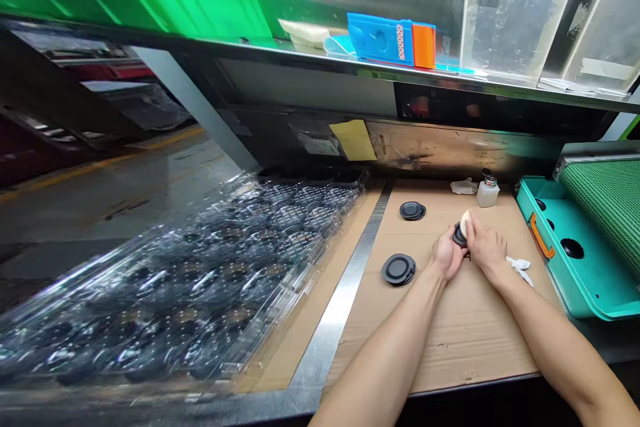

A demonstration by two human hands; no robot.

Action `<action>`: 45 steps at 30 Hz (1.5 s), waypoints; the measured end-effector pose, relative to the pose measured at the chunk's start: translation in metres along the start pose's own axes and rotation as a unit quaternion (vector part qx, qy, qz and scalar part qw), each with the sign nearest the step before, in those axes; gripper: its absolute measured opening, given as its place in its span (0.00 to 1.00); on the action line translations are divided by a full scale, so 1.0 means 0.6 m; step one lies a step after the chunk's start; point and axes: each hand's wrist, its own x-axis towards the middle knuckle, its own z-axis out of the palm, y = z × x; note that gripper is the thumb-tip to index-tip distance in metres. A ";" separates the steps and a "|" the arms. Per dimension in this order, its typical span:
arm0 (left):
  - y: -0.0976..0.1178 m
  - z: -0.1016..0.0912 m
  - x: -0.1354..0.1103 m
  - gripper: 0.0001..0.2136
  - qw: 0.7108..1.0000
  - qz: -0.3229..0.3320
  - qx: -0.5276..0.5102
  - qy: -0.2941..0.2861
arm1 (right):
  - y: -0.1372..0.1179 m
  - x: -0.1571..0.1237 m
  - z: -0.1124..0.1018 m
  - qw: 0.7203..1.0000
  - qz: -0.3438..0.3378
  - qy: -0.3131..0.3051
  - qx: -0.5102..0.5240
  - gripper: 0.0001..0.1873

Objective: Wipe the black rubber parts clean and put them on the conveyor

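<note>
My left hand [447, 252] holds a round black plastic part [459, 235] above the cardboard sheet [450, 340]. In my right hand [486, 245] is a pale cream pad [465, 221], pinched by the fingers and pressed against the black part. To the left of my hands lie two small stacks of black discs, a nearer stack [399, 269] and a farther stack [412, 210]. A crumpled white cloth or glove [520, 267] is beside my right wrist. Behind my hands stands a small white bottle with a metal top [489, 191].
Clear plastic trays [200, 267] with round pockets fill the left side. At right, a teal bin [575, 293] holds several black parts next to a green conveyor belt [607, 207]. A shelf above carries a blue and orange box [393, 40].
</note>
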 end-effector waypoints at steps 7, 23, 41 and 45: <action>0.003 0.005 -0.007 0.21 1.000 -0.007 0.002 -0.008 | 0.004 0.004 -0.008 0.999 -0.029 -0.015 0.015 0.29; 0.019 0.002 -0.015 0.22 1.000 0.002 0.001 0.003 | 0.099 0.047 -0.030 0.992 0.086 0.047 0.086 0.30; 0.017 -0.001 0.001 0.16 0.999 0.018 -0.038 0.035 | 0.121 0.024 -0.051 0.950 -0.182 -0.046 0.250 0.12; -0.008 0.008 -0.007 0.16 0.999 0.005 -0.037 -0.009 | 0.073 0.024 0.001 0.940 -0.178 0.085 0.279 0.10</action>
